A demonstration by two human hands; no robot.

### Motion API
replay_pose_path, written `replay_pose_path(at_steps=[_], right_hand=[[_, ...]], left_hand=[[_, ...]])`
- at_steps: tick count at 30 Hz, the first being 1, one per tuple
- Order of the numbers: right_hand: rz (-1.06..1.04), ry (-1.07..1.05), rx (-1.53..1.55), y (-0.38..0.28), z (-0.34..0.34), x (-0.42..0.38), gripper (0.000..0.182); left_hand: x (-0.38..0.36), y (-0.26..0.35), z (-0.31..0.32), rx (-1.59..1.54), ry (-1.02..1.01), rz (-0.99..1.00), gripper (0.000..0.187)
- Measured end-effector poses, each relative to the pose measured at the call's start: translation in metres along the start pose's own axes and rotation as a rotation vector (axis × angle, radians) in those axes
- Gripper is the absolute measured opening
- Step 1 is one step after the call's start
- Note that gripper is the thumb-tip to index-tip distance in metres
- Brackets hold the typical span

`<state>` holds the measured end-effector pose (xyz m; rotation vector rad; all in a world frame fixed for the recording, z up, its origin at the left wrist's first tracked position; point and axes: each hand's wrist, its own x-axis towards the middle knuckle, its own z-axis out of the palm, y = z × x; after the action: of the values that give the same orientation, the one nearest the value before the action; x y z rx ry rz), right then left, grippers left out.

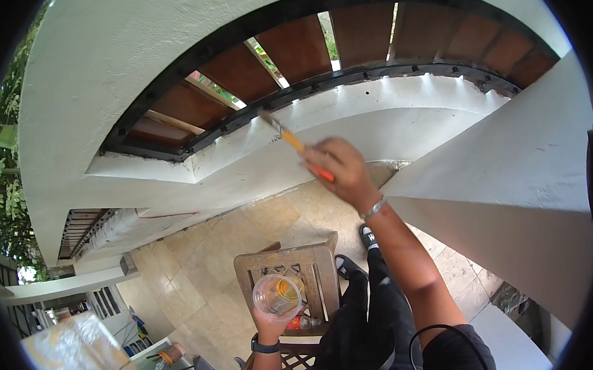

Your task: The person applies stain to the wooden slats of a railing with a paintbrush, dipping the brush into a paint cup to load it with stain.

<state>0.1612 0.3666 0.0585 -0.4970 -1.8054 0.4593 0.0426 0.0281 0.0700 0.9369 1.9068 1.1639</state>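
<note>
My right hand [341, 168] is closed around the handle of a paintbrush [290, 139], yellow with a red-orange end. Its bristles point up and left, right at the lower rail of a curved black metal frame [318, 83]. Brown wooden panels [295, 49] fill that frame, with narrow gaps between some of them. Lower down, my left hand [268, 328] grips a clear plastic cup [277, 307] with some amber liquid inside. The cup overlaps a wooden chair [326, 263] in this view.
A white wall ledge [346, 103] curves beneath the frame, and a white pillar [487, 157] rises at the right. Beside my feet, a bottle with a red label [304, 322] lies by the chair on the tiled floor [201, 268]. Shelves with tools [168, 359] stand at lower left.
</note>
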Motion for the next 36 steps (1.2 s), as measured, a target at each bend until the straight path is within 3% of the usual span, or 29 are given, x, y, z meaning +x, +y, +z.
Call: replay_pose_path(at_steps=[7,9,12,14,20,24,27,32,36], right_hand=[[0.664,-0.167,0.187,-0.151,-0.099,-0.147,0.017],[0.906,-0.075,0.114,-0.186,-0.13,-0.18,0.014],[1.391,0.184,0.317,-0.211,-0.175,-0.219,0.02],[1.51,0.291,0.49,-0.22,-0.205,-0.217,0.031],[1.246,0.291,0.63,-0.248,-0.288,-0.177,0.028],[0.792,0.161,0.366,-0.289,-0.34,-0.136,0.021],[0.522,0.192,0.33,-0.322,-0.371,-0.109,0.015],[0.403,0.124,0.328,-0.36,-0.396,-0.094,0.015],[0.265,-0.073,0.324,-0.37,-0.401,-0.086,0.015]], left_hand=[[-0.019,0.015,0.002,-0.154,0.047,0.068,0.095],[-0.025,0.019,0.002,-0.034,0.001,0.129,0.091],[-0.043,0.028,0.014,0.006,0.006,0.212,0.088],[-0.056,0.039,0.026,-0.076,0.062,0.208,0.086],[-0.104,0.076,0.06,-0.075,0.025,0.417,0.081],[-0.146,0.121,0.08,0.006,0.085,0.503,0.073],[-0.174,0.144,0.089,0.076,0.106,0.54,0.073],[-0.216,0.165,0.101,0.177,0.081,0.633,0.075],[-0.252,0.165,0.104,0.123,0.101,0.599,0.076]])
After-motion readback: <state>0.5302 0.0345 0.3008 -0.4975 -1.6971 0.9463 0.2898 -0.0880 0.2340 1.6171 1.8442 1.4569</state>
